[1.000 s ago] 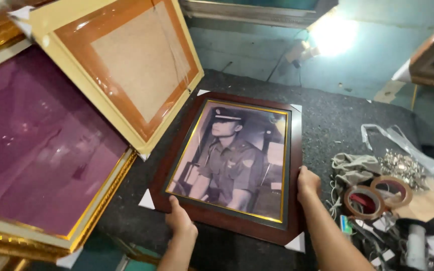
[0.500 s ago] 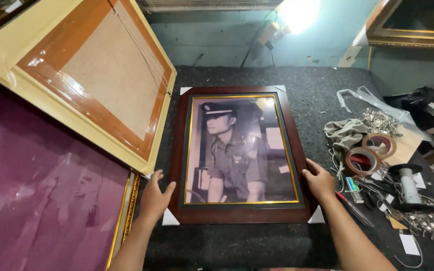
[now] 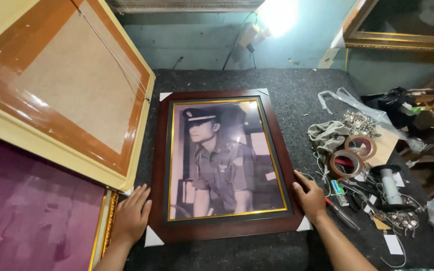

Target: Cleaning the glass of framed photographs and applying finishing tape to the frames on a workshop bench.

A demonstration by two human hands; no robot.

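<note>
1. Dark brown wooden picture frame (image 3: 225, 165) with a thin gold inner border lies flat, face up, on the dark grey speckled tabletop (image 3: 302, 95). It holds a black-and-white photo of a person in uniform and cap.
2. White corner protectors (image 3: 152, 237) stick out under the frame's corners.
3. Left hand (image 3: 130, 216): open, fingers spread flat, pressed against the frame's lower left edge. Not gripping anything.
4. Right hand (image 3: 309, 196): open, fingers lying on the frame's lower right edge, thumb side on the moulding. Nothing held.
5. Large cream-and-brown frame (image 3: 66, 85) leans tilted at left, back side showing, with a hanging wire across it; its lower edge sits just beside the left hand.
6. Purple panel in a gold frame (image 3: 31, 221) lies below it, at the far left.
7. Right of the dark frame: two rolls of brown tape (image 3: 353, 154), a crumpled grey cloth (image 3: 327, 135), a pile of small metal hardware (image 3: 358, 122), a spool of thread (image 3: 391, 184).
8. Gold-framed picture (image 3: 403, 25) stands at top right.
</note>
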